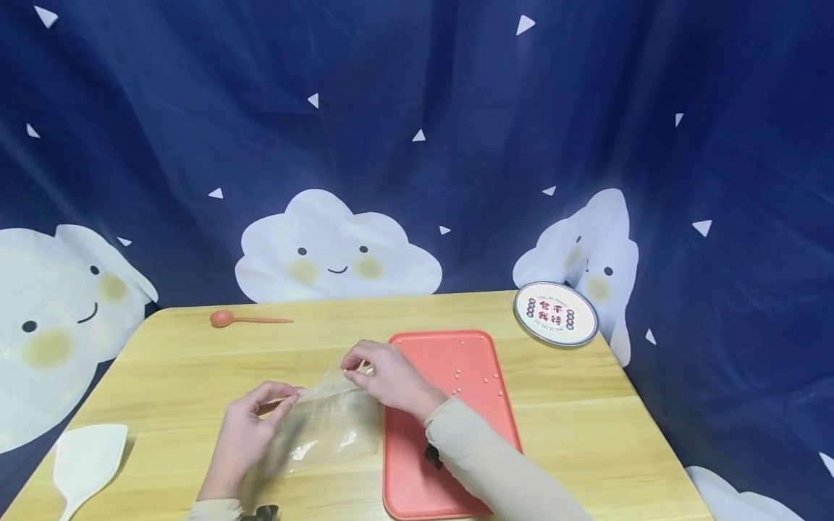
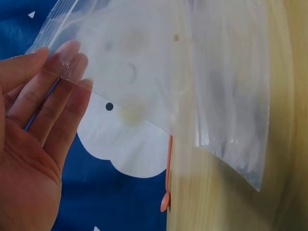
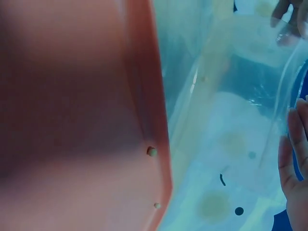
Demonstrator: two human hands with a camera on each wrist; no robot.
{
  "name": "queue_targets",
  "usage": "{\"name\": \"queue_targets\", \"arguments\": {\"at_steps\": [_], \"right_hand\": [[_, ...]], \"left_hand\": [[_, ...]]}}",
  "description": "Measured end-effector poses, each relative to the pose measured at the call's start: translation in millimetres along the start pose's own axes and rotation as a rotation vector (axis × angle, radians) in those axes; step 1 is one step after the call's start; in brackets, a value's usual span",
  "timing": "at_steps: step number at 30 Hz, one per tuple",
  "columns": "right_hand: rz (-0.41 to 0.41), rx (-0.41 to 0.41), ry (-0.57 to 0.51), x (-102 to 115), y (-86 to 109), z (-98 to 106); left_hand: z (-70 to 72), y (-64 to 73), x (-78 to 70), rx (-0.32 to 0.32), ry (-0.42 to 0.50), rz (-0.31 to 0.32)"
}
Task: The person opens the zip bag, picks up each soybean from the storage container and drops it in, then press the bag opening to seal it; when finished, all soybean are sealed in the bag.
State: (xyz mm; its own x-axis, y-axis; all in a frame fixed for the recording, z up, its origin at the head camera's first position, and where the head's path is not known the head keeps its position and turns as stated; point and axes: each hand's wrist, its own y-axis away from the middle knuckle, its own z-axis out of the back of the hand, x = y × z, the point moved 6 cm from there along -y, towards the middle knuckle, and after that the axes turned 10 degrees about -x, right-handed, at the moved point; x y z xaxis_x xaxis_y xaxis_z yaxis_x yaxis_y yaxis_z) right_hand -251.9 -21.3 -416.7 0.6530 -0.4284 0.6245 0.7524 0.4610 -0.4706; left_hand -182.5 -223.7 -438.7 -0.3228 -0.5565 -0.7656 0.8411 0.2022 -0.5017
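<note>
A clear zip-seal bag [image 1: 335, 427] hangs between the two hands, above the wooden table and just left of the red tray [image 1: 413, 463]. At the bag's upper left corner, my left hand [image 1: 244, 430] pinches the sealing edge between thumb and fingers. My right hand [image 1: 394, 380] reaches across the tray and pinches the other end of that edge. One small tan bean-like ball [image 2: 175, 37] shows at the bag in the left wrist view; whether it is inside, I cannot tell. Several pale bean-like balls [image 1: 486, 380] lie scattered on the tray.
An orange-red spoon [image 1: 222, 318] lies near the table's back left edge. At the front left is a white spatula [image 1: 91, 457]. An oval white plate [image 1: 556, 314] with printed characters sits at the back right corner. A dark blue curtain [image 1: 365, 145] hangs behind the table.
</note>
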Motion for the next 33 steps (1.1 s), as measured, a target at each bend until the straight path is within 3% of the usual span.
{"name": "queue_targets", "arguments": {"at_steps": [5,9,15,23,33], "right_hand": [[0.005,0.043,0.056,-1.7,0.7,-7.9],[0.009,0.051,0.063,0.3,2.3,-3.1],[-0.054,0.033,-0.006,-3.2,9.9,25.3],[-0.174,0.044,0.015,-35.9,36.1,66.7],[-0.154,0.062,0.079,-74.8,65.3,95.8]], "left_hand": [[3.0,1.7,-0.4,-0.013,0.010,0.005],[4.4,1.4,0.9,-0.016,0.005,0.000],[5.1,1.0,2.3,-0.020,-0.013,0.016],[2.0,1.3,2.0,-0.033,-0.024,0.004],[2.9,1.4,-0.1,-0.041,-0.048,-0.008]]}}
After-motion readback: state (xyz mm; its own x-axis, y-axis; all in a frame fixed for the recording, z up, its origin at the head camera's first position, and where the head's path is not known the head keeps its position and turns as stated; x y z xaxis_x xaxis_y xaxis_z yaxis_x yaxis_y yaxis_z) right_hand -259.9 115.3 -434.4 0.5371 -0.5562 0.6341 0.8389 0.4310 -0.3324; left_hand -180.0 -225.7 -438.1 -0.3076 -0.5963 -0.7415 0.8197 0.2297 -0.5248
